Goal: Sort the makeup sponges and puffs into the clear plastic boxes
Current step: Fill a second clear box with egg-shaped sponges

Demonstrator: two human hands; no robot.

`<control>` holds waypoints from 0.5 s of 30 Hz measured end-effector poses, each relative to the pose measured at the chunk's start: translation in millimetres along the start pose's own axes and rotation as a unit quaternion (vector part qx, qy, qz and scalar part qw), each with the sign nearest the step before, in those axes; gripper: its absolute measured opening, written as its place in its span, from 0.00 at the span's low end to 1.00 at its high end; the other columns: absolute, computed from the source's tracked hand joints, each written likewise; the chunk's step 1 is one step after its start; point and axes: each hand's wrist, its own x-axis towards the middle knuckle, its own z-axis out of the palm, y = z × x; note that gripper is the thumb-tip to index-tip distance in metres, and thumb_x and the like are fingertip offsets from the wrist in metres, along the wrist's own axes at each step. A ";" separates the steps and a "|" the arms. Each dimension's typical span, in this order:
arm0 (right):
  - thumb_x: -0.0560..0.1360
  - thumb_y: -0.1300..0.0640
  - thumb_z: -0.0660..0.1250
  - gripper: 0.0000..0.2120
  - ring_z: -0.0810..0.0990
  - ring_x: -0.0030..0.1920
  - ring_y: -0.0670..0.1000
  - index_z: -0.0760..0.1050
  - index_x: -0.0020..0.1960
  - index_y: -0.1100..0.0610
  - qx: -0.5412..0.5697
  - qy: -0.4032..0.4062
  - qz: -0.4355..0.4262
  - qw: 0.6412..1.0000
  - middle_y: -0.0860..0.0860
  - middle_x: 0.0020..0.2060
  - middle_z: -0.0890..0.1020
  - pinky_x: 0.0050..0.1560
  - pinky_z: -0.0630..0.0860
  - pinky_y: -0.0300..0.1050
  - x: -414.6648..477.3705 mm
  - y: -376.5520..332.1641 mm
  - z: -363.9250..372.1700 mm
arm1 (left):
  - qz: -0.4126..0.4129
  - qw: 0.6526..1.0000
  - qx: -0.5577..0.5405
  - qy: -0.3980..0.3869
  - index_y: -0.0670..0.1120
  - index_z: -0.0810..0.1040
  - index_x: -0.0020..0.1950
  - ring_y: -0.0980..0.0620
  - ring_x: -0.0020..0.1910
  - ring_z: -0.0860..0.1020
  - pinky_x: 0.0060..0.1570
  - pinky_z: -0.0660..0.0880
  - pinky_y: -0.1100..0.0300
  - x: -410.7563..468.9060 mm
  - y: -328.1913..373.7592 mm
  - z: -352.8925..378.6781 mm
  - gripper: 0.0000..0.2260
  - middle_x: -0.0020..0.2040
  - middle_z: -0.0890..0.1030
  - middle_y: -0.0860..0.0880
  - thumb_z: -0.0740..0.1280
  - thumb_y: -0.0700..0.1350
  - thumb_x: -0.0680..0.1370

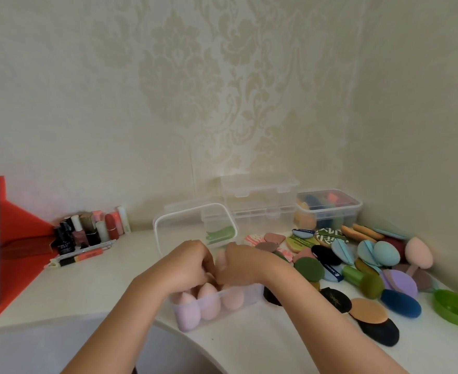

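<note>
1. Surface (130,268): its right side carries a wide spread of loose puffs and sponges (400,283), still unsorted, so most of the task appears to remain.
2. Stacked clear boxes (260,195), at the back wall: apparently empty.
3. Near clear box (246,295), lid raised: partly filled with upright pink and lilac egg sponges (209,300).
4. Corner box (330,209): lidded, packed with coloured pieces; seemingly finished.
5. Left hand (187,263) and right hand (242,265): fingers curled among the sponges in the near clear box; whether either grips one cannot be told.

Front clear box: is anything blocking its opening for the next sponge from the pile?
Its lid stands raised behind, so the top is open. The left hand and right hand sit over the opening, and pink sponges already fill the near row.
</note>
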 end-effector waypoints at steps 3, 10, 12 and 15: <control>0.77 0.56 0.61 0.07 0.73 0.43 0.54 0.72 0.47 0.60 -0.006 0.007 -0.012 1.000 0.54 0.37 0.72 0.36 0.66 0.42 -7.1 -2.3 -1.8 | -0.010 0.998 0.047 0.040 0.47 0.78 0.34 0.50 0.31 0.75 0.29 0.67 0.62 1.7 3.0 7.5 0.05 0.37 0.78 0.48 0.64 0.40 0.68; 0.75 0.54 0.64 0.10 0.76 0.44 0.55 0.74 0.49 0.61 -0.007 0.055 0.002 0.998 0.53 0.35 0.74 0.38 0.70 0.43 0.2 -2.9 6.9 | 0.056 0.964 0.219 0.140 0.50 0.82 0.43 0.48 0.49 0.70 0.48 0.59 0.61 -6.7 12.1 16.2 0.07 0.42 0.70 0.50 0.64 0.44 0.72; 0.74 0.54 0.64 0.13 0.79 0.49 0.56 0.75 0.53 0.62 0.032 0.045 -0.002 0.998 0.56 0.45 0.80 0.45 0.73 0.45 -3.8 -0.2 4.3 | 0.030 0.978 0.151 0.144 0.51 0.82 0.44 0.49 0.48 0.74 0.49 0.66 0.60 -8.2 8.3 16.9 0.07 0.44 0.76 0.51 0.65 0.45 0.72; 0.76 0.53 0.60 0.13 0.78 0.50 0.56 0.75 0.53 0.61 0.081 0.016 -0.007 0.997 0.57 0.50 0.80 0.41 0.69 0.43 -6.7 5.4 -2.0 | 0.015 0.989 -0.052 0.138 0.51 0.79 0.46 0.53 0.36 0.77 0.33 0.72 0.62 -14.3 5.0 13.5 0.09 0.44 0.79 0.54 0.72 0.46 0.67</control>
